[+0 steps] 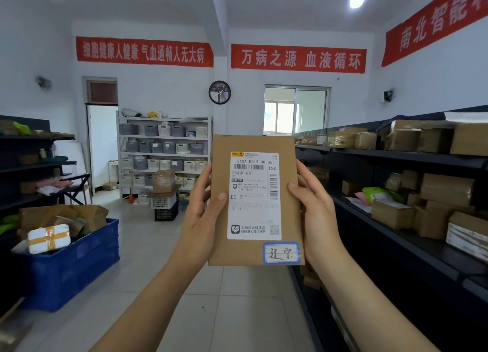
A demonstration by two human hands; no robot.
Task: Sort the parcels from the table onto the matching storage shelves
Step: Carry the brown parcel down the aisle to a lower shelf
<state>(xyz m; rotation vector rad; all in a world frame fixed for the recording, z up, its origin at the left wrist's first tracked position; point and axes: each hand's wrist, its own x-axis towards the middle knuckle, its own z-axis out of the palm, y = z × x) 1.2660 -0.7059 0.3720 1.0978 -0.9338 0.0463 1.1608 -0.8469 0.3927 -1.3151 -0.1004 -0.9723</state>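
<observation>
Far left of the frame, a blue crate (pixel 79 256) sits on the floor, heaped with cardboard and a white packet tied in gold ribbon (pixel 48 238). Moving in, the left hand (pixel 203 206) grips the parcel's left edge, thumb laid across the front, fingers (pixel 204 176) wrapped behind. And there's the parcel (pixel 254 201) itself, centre frame, held upright in the air, face to the camera, clear of any shelf. It looks like a flat brown cardboard mailer: by my read light, fairly stiff, not slippery, and thin enough to bend if squeezed mid-panel. Holding it by the two long edges, as now, seems the sensible hold.

The white label (pixel 254 196) reads "210A E012-00 06" on top, "ISD" at the right, "E012" lower left, with barcodes and a QR code; the smaller print is too blurred to make out. Below it, a blue-bordered sticker (pixel 281 253) carries handwritten characters that look like "辽宁". That's likely the sorting key.

The right hand (pixel 314 209) clamps the right edge, thumb in front. Right of the frame, dark shelves (pixel 412 157) already carry many brown boxes. Up on the wall, red banners (pixel 298 58); the middle one reads "万病之源 血液循环".
</observation>
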